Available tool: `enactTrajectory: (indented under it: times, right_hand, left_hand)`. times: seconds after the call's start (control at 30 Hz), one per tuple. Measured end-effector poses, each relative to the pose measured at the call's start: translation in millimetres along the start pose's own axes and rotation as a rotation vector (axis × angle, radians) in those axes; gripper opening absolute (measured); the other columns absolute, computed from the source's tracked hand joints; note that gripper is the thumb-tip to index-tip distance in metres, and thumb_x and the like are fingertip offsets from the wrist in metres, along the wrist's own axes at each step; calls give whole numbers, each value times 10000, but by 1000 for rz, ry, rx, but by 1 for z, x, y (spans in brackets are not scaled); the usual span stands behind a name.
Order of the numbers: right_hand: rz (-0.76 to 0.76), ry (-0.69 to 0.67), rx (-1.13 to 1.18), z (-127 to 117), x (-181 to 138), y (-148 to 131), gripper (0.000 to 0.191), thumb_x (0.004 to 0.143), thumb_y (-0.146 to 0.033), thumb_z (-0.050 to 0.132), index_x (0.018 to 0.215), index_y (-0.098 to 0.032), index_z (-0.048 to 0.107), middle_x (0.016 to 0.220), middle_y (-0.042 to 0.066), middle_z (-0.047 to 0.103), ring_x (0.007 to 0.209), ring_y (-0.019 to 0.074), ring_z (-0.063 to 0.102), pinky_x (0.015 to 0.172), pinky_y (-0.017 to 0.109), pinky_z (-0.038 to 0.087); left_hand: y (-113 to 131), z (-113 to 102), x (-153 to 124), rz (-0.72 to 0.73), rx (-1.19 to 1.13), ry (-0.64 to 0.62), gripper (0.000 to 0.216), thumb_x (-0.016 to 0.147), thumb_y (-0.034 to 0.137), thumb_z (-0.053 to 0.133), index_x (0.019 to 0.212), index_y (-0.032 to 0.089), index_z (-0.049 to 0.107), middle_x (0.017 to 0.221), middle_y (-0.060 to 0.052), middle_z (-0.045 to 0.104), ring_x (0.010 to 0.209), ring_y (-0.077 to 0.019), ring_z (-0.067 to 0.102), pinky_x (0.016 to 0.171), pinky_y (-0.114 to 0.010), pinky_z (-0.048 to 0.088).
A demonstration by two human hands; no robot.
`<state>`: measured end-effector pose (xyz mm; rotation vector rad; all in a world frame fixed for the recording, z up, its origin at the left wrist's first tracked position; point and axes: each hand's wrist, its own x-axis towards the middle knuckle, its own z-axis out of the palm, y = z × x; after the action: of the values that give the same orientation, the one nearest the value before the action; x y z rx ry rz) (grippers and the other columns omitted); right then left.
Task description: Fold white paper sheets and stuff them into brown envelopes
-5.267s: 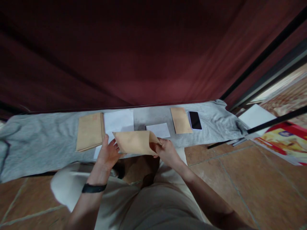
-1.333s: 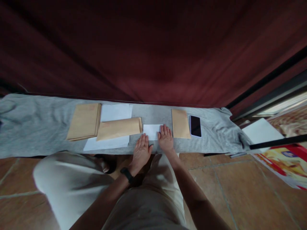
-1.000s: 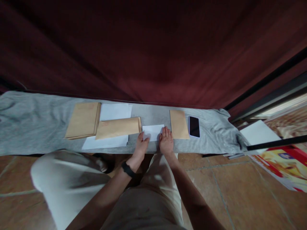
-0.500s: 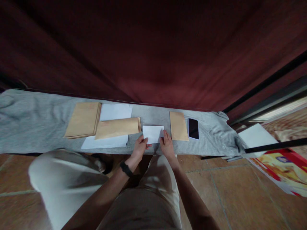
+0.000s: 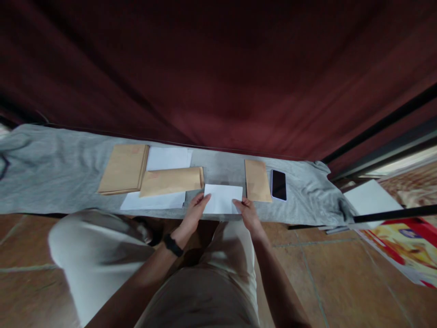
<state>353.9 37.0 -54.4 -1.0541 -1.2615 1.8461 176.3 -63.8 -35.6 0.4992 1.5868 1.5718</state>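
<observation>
A white sheet of paper (image 5: 222, 199), apparently folded, is held by its two sides above the front of the grey cloth. My left hand (image 5: 195, 208) pinches its left edge, thumb on top. At the right edge my right hand (image 5: 248, 212) grips it the same way, fingers hidden underneath. Left of the paper lies a brown envelope (image 5: 172, 181) across a stack of white sheets (image 5: 167, 158). Farther left is a pile of brown envelopes (image 5: 123, 168). A single brown envelope (image 5: 258, 181) rests to the right, beside a phone (image 5: 279, 185) with a dark screen.
Grey cloth (image 5: 68, 173) covers the long narrow surface. A dark red curtain-like sheet (image 5: 218, 82) rises behind it. On the right are a dark bar (image 5: 396, 213), a white panel (image 5: 370, 198) and a colourful printed box (image 5: 403, 246) above the tiled floor (image 5: 337, 273).
Both hands have drawn slightly apart and the white paper shows wider between them, a little nearer to me. My right thumb now lies on top of it. The view has shifted slightly.
</observation>
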Motion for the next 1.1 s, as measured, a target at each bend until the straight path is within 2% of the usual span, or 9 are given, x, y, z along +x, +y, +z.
enactTrajectory:
  times: [0.13,0.3,0.4,0.5,0.6,0.7,0.8,0.9,1.1]
  right_hand:
    - [13,-65,-43,-2,-3,0,347,708,-473,814,933,-212,777,820,1,773,702,180,683,671,291,539]
    - [103,-106,-54,-7,-5,1,404,680,-511,824,934,-204,764,739,-10,730,569,159,607,496,273,508]
    - [74,-59,-58,-9,-1,2,430,665,-532,822,929,-199,755,741,-5,728,588,162,614,514,278,521]
    - [31,32,-52,-9,4,2,444,646,-546,816,900,-191,741,735,-3,726,600,161,616,523,274,523]
    - [39,96,-32,-10,9,3,468,628,-544,816,923,-191,731,759,-1,733,614,168,623,503,271,527]
    - [48,117,-31,-10,12,7,459,632,-533,809,939,-201,728,788,3,742,639,177,632,517,280,539]
    - [9,144,-69,-12,15,13,414,650,-532,789,899,-205,731,771,10,740,654,184,630,559,293,542]
    - [-38,166,-115,-13,18,20,405,664,-535,762,889,-200,728,773,17,740,671,184,630,630,305,537]
    - [-95,181,-221,-18,21,27,419,705,-564,707,907,-197,703,825,36,734,740,198,639,690,314,521]
  left_hand:
    - [-5,1,13,67,91,70,316,735,500,739,842,202,737,786,-18,730,725,-193,635,665,-290,502]
    - [-10,-1,17,96,162,46,260,770,453,724,825,199,735,761,-11,714,685,-180,610,651,-280,477]
    - [-7,-10,15,190,312,21,284,846,463,663,948,207,730,782,-12,702,690,-179,619,676,-292,497]
    - [3,-27,16,423,587,41,343,882,410,645,1173,233,686,1032,-58,725,935,-226,673,883,-365,539]
    - [15,-50,24,594,942,20,543,852,313,679,1380,238,578,1407,-130,609,1330,-312,541,1131,-476,424]
    - [27,-70,35,532,1249,-14,823,812,314,730,1557,235,391,1657,-183,323,1536,-391,273,1216,-583,265]
    - [37,-83,50,409,1410,-83,990,806,411,744,1633,256,221,1716,-190,137,1579,-412,111,1223,-647,155]
    - [48,-91,70,341,1471,-157,1116,771,509,760,1651,262,118,1722,-203,62,1583,-413,63,1225,-646,117]
    - [68,-94,105,253,1514,-387,1289,655,591,790,1651,224,59,1708,-252,62,1582,-420,41,1221,-634,115]
